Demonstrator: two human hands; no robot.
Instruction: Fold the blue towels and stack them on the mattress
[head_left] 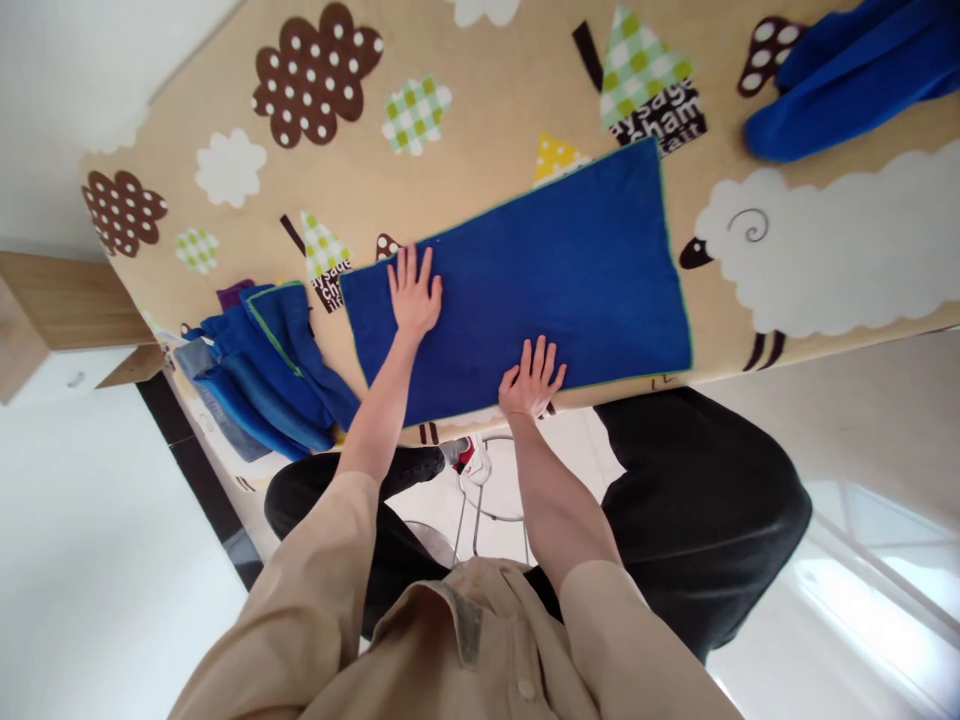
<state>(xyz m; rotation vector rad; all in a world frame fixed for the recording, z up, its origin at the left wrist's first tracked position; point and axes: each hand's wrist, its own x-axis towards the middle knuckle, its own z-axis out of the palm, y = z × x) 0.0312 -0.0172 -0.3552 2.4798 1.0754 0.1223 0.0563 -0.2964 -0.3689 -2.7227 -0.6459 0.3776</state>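
On the flat, oblong, green-edged blue cloth (555, 270), left hand (416, 306) and right hand (529, 387) palm-down, fingers (412, 265) apart, nothing in grip.

Printed lettering on the tablecloth (487, 110), white on black, two spots. Upper right of frame: black block (671, 115) under a green-checked tree (643, 75), slanted lines, reads "aysage", then "cham", then "ait"; lower left part covered by corner of blue cloth (547, 270). Left of centre: smaller black block (328, 292) under a similar checked tree (324, 243), reads "aysage" on top, "ch" below; rest of that line cut off at the blue cloth's edge, bottom line too small to read surely.
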